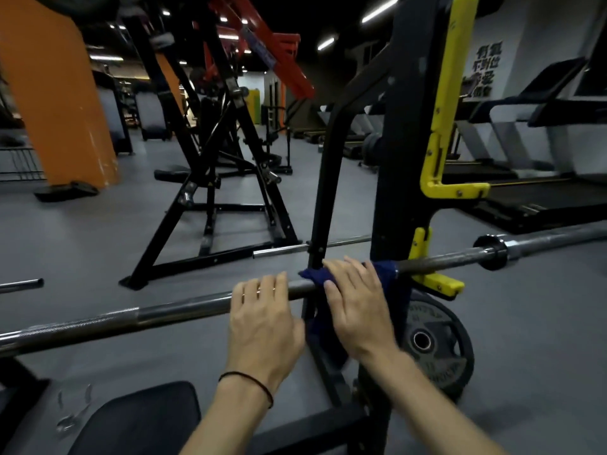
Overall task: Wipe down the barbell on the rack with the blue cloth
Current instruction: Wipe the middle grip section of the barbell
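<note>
Nearest us, the left hand (262, 318) gripped the bare barbell (184, 311), fingers curled over the shaft. Just beside it, the right hand (356, 305) pressed the blue cloth (384, 272) around the bar at the yellow hook (440, 284) of the rack (404, 159). The bar's long axis ran left to right; we judged the right hand nearer the unwiped stretch toward the collar (492, 252).

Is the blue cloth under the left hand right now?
No, the blue cloth is wrapped on the barbell under the right hand, while the left hand grips bare bar.
</note>
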The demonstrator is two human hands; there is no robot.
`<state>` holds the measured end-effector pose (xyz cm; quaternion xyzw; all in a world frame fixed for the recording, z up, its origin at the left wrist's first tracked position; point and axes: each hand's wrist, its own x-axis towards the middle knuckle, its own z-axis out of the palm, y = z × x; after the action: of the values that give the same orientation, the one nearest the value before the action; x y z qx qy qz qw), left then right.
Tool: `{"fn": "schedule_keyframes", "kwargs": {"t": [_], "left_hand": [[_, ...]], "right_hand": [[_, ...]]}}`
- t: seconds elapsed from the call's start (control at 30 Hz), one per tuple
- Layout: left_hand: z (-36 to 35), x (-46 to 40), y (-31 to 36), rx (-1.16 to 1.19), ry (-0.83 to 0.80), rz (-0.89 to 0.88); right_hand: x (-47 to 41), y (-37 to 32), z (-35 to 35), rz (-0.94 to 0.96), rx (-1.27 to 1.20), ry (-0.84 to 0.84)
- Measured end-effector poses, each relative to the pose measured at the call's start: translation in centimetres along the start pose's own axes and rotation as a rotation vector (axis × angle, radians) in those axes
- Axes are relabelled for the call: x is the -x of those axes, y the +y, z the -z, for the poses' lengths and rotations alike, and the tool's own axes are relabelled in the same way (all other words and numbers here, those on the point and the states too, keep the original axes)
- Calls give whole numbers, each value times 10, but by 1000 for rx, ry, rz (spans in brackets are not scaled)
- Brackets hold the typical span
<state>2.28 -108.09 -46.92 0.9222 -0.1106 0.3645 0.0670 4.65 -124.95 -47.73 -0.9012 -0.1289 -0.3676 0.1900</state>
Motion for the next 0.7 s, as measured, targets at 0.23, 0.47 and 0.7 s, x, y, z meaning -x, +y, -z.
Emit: {"fn": "schedule_keyframes", "kwargs": {"t": [0.23,0.47,0.7], "left_hand": [[0,-30,4,-143,-130,-88],[-7,-45,-3,-160,-175,-159],[11,-64,2,-258,-363,-170]], "right_hand": [[-6,79,27,-248,61,149],[1,-16,-20,-133,-99,201],[-12,87,26,-61,51,130]]}}
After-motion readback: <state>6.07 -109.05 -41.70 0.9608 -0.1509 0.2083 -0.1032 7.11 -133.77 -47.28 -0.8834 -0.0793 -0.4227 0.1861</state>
